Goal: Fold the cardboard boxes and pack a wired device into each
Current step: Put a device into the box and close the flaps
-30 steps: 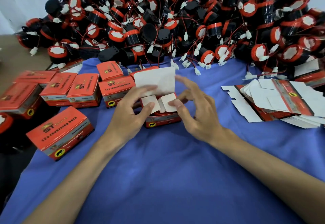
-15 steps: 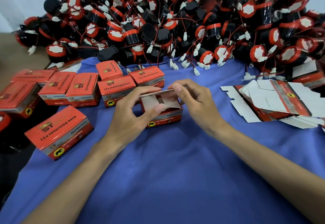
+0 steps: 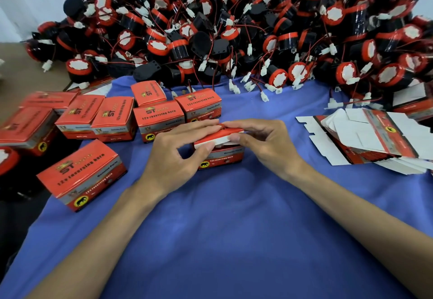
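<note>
**A:** Since the lid [image 3: 230, 130] isn't tucked in yet, would you count this box [image 3: 220, 156] as packed?

**B:** Not quite. It sits on the blue cloth [image 3: 222, 228] in the middle, straight in front of the person. The red lid is folded down almost flat, but its white tuck flap shows along the front edge, outside the box.

**A:** And the hands?

**B:** Both grasp it. The left hand [image 3: 178, 158] lays its fingers across the top with the thumb against the white flap. The right hand [image 3: 264, 144] mirrors that, pinching the lid from the other side.

**A:** Is a device inside?

**B:** I cannot tell, because the lid and the fingers cover the opening. From the closing move I judge that it is loaded.

**A:** What is finished, then?

**B:** Several closed boxes [image 3: 159, 117] stand in a cluster to the left, just behind and beside the left hand, and one more [image 3: 79, 174] lies nearer the cloth's front-left edge.

**A:** And what remains?

**B:** Most of the job, I'd say. The pile of wired devices [image 3: 234, 29] fills the whole back of the table, and a stack of flat cartons [image 3: 375, 139] lies unfolded to the right. For this box only the flap needs pushing in.
</note>
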`<state>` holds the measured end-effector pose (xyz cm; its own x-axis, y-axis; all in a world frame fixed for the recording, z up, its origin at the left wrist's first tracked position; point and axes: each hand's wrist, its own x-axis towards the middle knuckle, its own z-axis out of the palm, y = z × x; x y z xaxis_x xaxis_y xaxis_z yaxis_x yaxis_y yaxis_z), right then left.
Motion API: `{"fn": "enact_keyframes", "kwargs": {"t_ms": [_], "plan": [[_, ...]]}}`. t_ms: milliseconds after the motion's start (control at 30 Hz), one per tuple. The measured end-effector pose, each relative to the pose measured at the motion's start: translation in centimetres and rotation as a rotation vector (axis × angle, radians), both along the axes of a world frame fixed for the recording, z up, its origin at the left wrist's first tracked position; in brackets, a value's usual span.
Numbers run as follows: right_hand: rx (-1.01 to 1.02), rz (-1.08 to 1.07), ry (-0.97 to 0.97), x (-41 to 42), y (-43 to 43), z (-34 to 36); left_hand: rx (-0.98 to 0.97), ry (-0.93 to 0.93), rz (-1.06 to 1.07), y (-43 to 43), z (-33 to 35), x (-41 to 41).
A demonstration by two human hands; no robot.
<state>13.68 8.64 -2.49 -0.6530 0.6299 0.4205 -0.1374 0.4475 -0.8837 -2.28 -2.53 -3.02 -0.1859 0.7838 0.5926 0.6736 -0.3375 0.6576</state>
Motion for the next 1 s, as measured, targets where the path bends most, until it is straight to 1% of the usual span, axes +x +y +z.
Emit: {"fn": "enact_keyframes", "kwargs": {"t_ms": [67,167,200,367,467,600,667,833,1000], "plan": [[0.083,-0.064,-0.010,-0.1,-0.1,-0.2,0.001,0.022,-0.006,0.0,0.1,-0.1],[0.343,-0.194,-0.032,-0.1,0.0,-0.4,0.010,0.083,-0.017,-0.1,0.2,-0.3],[0.383,-0.212,-0.038,-0.1,0.2,-0.4,0.011,0.112,-0.017,-0.2,0.2,-0.3],[0.397,-0.094,-0.102,0.6,0.6,-0.2,0.003,0.249,-0.023,-0.3,0.3,-0.4],[0.452,-0.100,-0.094,0.7,0.6,0.0,-0.003,0.301,-0.048,-0.3,0.2,-0.7],[0.437,-0.096,-0.093,0.8,0.4,-0.2,-0.017,0.328,-0.092,-0.3,-0.1,-0.9],[0.475,-0.097,-0.108,0.8,0.3,0.0,0.001,0.362,-0.095,-0.2,-0.2,-0.9],[0.612,-0.076,-0.134,0.8,0.3,0.3,0.007,0.461,-0.049,-0.2,-0.5,-0.8],[0.641,-0.082,-0.119,0.5,0.4,-0.4,0.002,0.516,0.056,0.3,-0.8,-0.7]]}}
